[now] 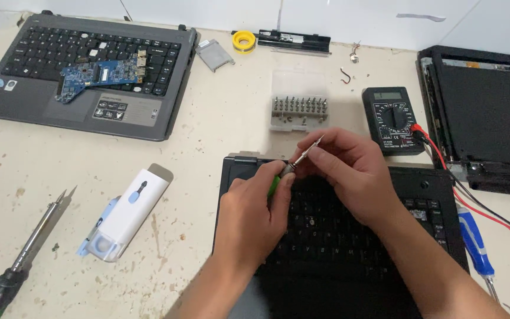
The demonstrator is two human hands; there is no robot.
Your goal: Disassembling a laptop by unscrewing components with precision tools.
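Both hands met over the top edge of the black laptop (337,248), and the small screwdriver (295,162) sat right between them. The left hand (252,215) was curled shut around its green handle, so only a sliver of green showed past the fingers. The right hand (346,171) had come in from the other side, thumb and forefinger pinched narrow on the metal shaft just above the collar. The slim bit poked up and to the right, clear of both hands, its tip aimed towards the bit holder (299,112).

That grey holder, its row of bits standing upright, lay just beyond the hands on the pale table (208,118). To the right of it sat a black multimeter (392,120), red and black leads trailing off past the right wrist. A blue-handled screwdriver (476,242) lay beside the black laptop's right edge. Out left were a white tool case (126,214) and a soldering iron (22,254), both well apart from the hands. At far left, a grey laptop (84,74) carried a blue circuit board (101,75) on its keyboard.
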